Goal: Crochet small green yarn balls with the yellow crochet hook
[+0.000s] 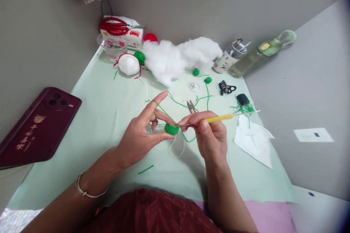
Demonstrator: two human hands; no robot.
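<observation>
A small green crochet piece (171, 129) is pinched between the thumb and a finger of my left hand (139, 133). Green yarn (164, 110) loops around the raised index finger of that hand and runs down to the piece. My right hand (209, 131) grips a crochet hook (218, 118) with a yellow handle. The hook's metal tip meets the edge of the green piece, where the fingertips of both hands are close together. Below the piece hangs a loop of white yarn (176, 154).
Behind my hands lie white stuffing (169, 60), small thread snips (192, 106), a hair claw (226, 88) and small green balls (207, 80). A pen cup (226, 60) and bottle (257, 56) stand back right. Red scissors (116, 26) rest back left; a phone (41, 127) is at far left.
</observation>
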